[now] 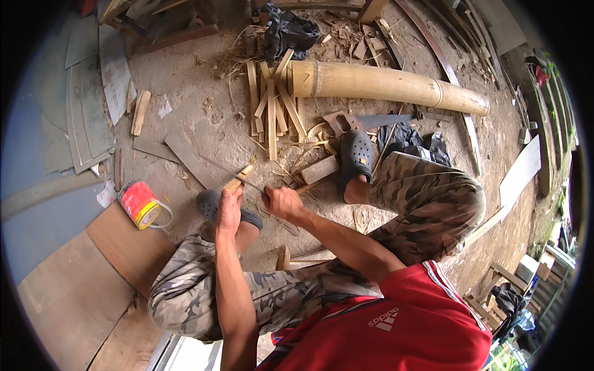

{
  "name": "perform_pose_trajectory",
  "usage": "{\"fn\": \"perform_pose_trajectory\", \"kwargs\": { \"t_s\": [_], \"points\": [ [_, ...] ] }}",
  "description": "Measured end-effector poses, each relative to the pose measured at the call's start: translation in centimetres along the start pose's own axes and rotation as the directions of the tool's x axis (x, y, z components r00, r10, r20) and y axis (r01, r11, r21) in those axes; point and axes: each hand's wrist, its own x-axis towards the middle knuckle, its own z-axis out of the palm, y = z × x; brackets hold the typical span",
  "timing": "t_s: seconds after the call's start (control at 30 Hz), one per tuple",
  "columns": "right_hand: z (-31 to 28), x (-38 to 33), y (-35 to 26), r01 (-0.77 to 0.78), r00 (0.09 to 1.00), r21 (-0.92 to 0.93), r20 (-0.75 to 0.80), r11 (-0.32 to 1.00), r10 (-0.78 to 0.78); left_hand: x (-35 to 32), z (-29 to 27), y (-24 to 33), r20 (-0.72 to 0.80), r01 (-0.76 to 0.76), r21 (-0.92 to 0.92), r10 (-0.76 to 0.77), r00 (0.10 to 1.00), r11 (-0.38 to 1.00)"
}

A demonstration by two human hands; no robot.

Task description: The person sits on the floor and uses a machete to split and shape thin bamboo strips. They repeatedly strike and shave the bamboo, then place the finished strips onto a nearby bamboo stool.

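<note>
My left hand (228, 211) is closed around a short, pale bamboo strip (240, 177), its upper end sticking out past the fingers. Just to the right, my right hand (283, 203) grips a knife whose long, thin blade (224, 169) slants up and left across the strip. The knife's handle is hidden in my fist. Beyond my hands lies a loose heap of split bamboo strips (271, 120). A thick bamboo pole (377, 84) stretches right from that heap.
A handsaw (340, 122) lies beside my right shoe (356, 154). A short bamboo section (319, 170) rests nearby. At the left stands a red and yellow can (139, 203) near brown boards (127, 244). Black plastic (291, 31) and wood scraps lie at the far side.
</note>
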Motion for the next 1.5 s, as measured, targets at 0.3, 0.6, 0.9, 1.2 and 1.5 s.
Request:
{"fn": "perform_pose_trajectory", "kwargs": {
  "t_s": [0.3, 0.6, 0.9, 1.2, 1.5],
  "points": [
    [-1.0, -0.3, -0.1, 0.042, 0.999, -0.014, 0.034, 0.999, -0.042, -0.3, 0.0, -0.4, -0.046, -0.042, -0.066, 0.039, 0.998, 0.997],
    [0.2, 0.2, 1.7, -0.106, 0.993, -0.045, 0.056, 0.993, 0.108, 0.0, 1.0, 1.0, 0.069, 0.011, 0.142, -0.021, 0.997, 0.990],
    [-0.9, -1.4, -0.3, -0.114, 0.993, 0.055, 0.031, 0.992, 0.113, 0.7, -0.6, -2.0, -0.038, 0.030, 0.124, -0.025, 0.999, 0.992],
    [-0.1, 0.4, 2.6, -0.180, 0.963, -0.088, 0.187, 0.980, 0.194, 0.8, -0.1, 0.6, 0.065, 0.021, 0.176, -0.033, 0.997, 0.984],
    [-0.5, -1.2, -0.1, -0.193, 0.981, 0.056, 0.040, 0.980, 0.191, 1.0, 0.7, 0.6, -0.002, 0.002, 0.233, -0.002, 1.000, 0.972]
  ]
}}
